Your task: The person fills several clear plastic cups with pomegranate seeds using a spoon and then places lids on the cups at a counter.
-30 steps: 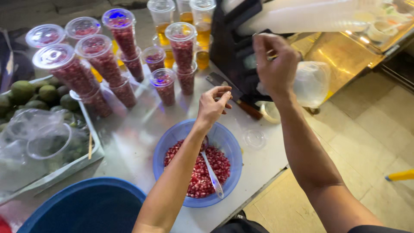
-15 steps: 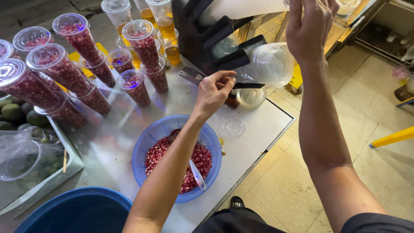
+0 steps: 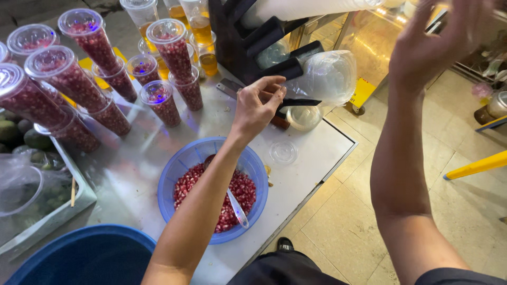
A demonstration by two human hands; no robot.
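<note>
The metal table (image 3: 311, 158) is seen from above, and the view has been pulled closer since a moment ago. The blue tub (image 3: 79, 258) is cut off at the lower left corner, the tray (image 3: 63, 211) of green fruit sits at the left edge, and the black press (image 3: 253, 42) stands at the back.

The right hand (image 3: 438, 42) has been lifted from the press, where it was a second ago, and is now held high at the upper right with the fingers spread; nothing is seen in it. So the press has been let go, and the work appears to have passed to the other hand.

The left hand (image 3: 256, 108) has been carried forward past the blue bowl (image 3: 179, 163) of red seeds. Its thumb and fingertips are pinched together at the clear plastic bag (image 3: 327, 76) hanging off the press; whether plastic is actually caught in the pinch cannot be told.

The bag lies just beyond the fingertips, to their right, above a small glass dish (image 3: 303, 117). A row of lidded cups (image 3: 79, 79) of seeds is lined up behind. A spoon (image 3: 237, 208) is left in the bowl. A loose round lid (image 3: 283, 152) lies on the table beside it.
</note>
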